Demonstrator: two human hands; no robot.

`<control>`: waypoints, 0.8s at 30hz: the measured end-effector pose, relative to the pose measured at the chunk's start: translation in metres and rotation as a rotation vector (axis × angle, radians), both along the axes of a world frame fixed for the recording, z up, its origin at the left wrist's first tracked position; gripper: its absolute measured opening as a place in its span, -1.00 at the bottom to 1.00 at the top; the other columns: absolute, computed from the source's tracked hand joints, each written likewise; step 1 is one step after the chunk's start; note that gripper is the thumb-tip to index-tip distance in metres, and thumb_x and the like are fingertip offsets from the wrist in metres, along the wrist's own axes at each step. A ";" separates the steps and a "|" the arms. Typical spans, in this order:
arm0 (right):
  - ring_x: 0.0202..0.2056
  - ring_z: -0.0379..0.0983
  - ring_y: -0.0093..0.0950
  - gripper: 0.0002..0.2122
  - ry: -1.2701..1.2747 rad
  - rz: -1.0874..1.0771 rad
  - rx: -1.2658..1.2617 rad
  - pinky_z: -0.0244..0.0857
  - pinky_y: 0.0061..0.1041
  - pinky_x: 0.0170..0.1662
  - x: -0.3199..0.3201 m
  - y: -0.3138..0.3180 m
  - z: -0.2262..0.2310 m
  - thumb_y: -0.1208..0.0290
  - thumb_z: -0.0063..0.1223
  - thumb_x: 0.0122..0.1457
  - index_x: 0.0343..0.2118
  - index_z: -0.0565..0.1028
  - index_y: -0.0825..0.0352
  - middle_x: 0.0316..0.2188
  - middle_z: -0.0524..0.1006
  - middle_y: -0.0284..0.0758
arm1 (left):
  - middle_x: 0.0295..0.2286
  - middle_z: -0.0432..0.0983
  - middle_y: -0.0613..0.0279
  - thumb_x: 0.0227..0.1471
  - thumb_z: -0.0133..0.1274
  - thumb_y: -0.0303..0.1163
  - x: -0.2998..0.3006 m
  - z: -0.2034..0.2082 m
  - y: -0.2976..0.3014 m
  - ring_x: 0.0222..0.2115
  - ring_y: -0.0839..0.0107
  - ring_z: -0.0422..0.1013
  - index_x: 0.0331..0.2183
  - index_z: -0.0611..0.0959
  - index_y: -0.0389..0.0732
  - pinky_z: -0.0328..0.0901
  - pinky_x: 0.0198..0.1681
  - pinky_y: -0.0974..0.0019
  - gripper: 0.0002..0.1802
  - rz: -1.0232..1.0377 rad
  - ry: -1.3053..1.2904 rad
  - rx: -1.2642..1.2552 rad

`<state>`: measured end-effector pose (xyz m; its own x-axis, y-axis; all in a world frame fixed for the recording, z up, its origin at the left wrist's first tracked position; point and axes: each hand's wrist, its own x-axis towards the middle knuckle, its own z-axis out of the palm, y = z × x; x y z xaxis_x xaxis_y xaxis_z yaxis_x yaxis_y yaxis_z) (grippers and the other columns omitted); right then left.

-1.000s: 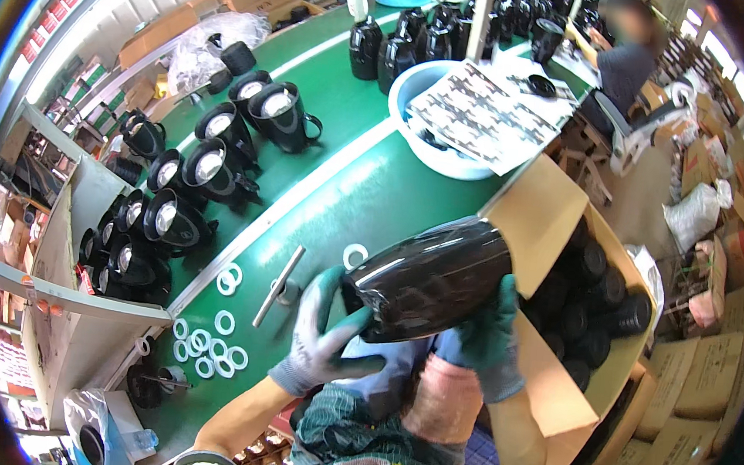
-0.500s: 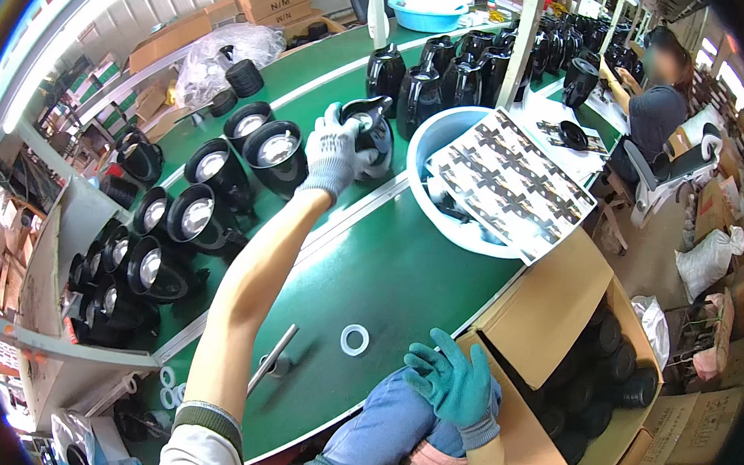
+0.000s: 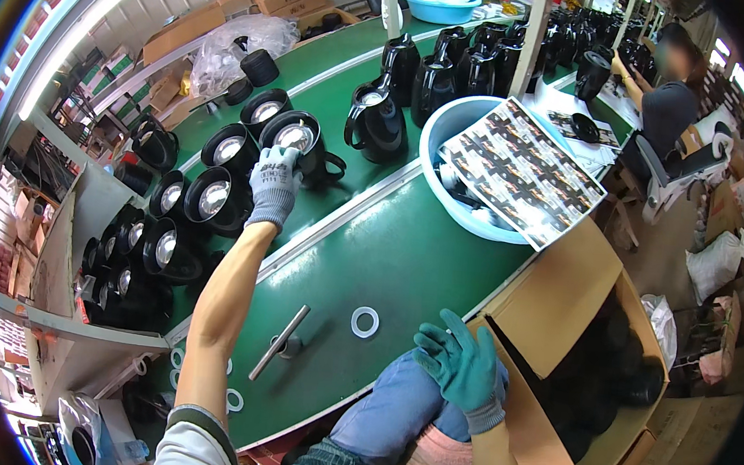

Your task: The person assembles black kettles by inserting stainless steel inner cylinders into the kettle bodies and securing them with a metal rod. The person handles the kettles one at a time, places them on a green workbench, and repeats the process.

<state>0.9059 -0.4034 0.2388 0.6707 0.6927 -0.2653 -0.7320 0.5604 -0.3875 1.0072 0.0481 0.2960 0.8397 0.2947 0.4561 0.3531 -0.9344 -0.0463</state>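
Note:
My left hand (image 3: 274, 188), in a grey-white glove, has its fingers over the near rim of a black jug (image 3: 314, 163). This jug stands with its wide, silvery-lined mouth facing up and its handle to the right. Just beyond it, a spouted black jug (image 3: 378, 130) stands apart from my hand. My right hand (image 3: 459, 370), in a green glove, hovers over my lap with loosely spread fingers and nothing in it. On the green bench lie a white ring (image 3: 365, 322) and a metal T-shaped tool (image 3: 280, 343).
Several black jugs (image 3: 210, 198) crowd the left side. A blue basin (image 3: 436, 137) with a printed sheet (image 3: 525, 170) over it sits right of centre. Beside my right hand, an open carton (image 3: 547, 334) holds black parts. Farther off, a co-worker (image 3: 669, 103) sits at the bench.
My left hand has let go of the spouted jug and moved left to the rim of another jug. My right hand stays over my lap. The view has shifted slightly.

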 end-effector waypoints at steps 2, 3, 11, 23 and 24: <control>0.24 0.35 -0.13 -0.36 -0.071 -0.059 -0.038 0.18 -0.10 0.35 -0.008 -0.004 0.005 -0.07 -0.23 0.44 0.39 0.15 0.31 0.23 0.38 -0.01 | -0.22 0.51 0.13 -0.16 0.36 -0.38 -0.020 0.019 -0.029 -0.10 0.10 0.43 -0.12 0.63 -0.08 0.38 -0.05 0.09 -0.53 -0.113 -0.064 -0.039; 0.24 0.35 -0.13 -0.38 -0.288 -0.079 -0.130 0.18 -0.12 0.35 -0.011 -0.007 0.012 0.00 -0.18 0.43 0.39 0.16 0.32 0.24 0.38 -0.02 | -0.23 0.51 0.13 -0.16 0.36 -0.39 -0.034 0.031 -0.048 -0.11 0.10 0.43 -0.12 0.63 -0.08 0.38 -0.05 0.09 -0.53 -0.173 -0.074 -0.069; 0.37 0.06 -0.06 -0.36 -2.041 -0.351 -1.243 0.02 0.15 0.32 -0.036 0.028 0.148 0.06 0.29 0.07 0.21 0.39 0.15 0.30 0.23 -0.08 | -0.26 0.54 0.17 -0.23 0.35 -0.45 -0.198 0.134 -0.192 -0.20 0.10 0.49 -0.19 0.67 -0.09 0.46 -0.15 0.08 -0.56 -0.652 0.041 -0.134; 0.20 0.40 0.02 -0.59 -1.322 -0.728 -0.915 0.21 -0.05 0.32 -0.168 -0.132 0.122 0.29 0.58 -0.15 -0.29 0.55 0.30 0.20 0.42 0.06 | 0.12 0.42 -0.16 0.15 0.12 -0.45 -0.308 0.003 -0.198 0.10 0.00 0.41 0.13 0.53 -0.27 0.35 0.15 0.10 -0.51 -0.322 0.008 -1.643; 0.21 0.40 0.02 -0.59 -1.289 -0.755 -0.860 0.23 -0.07 0.31 -0.176 -0.137 0.121 0.30 0.58 -0.15 -0.29 0.55 0.29 0.21 0.40 0.06 | 0.19 0.37 -0.18 0.21 0.08 -0.44 -0.316 -0.028 -0.189 0.16 0.00 0.38 0.21 0.50 -0.23 0.32 0.21 0.09 -0.47 -0.299 0.197 -1.804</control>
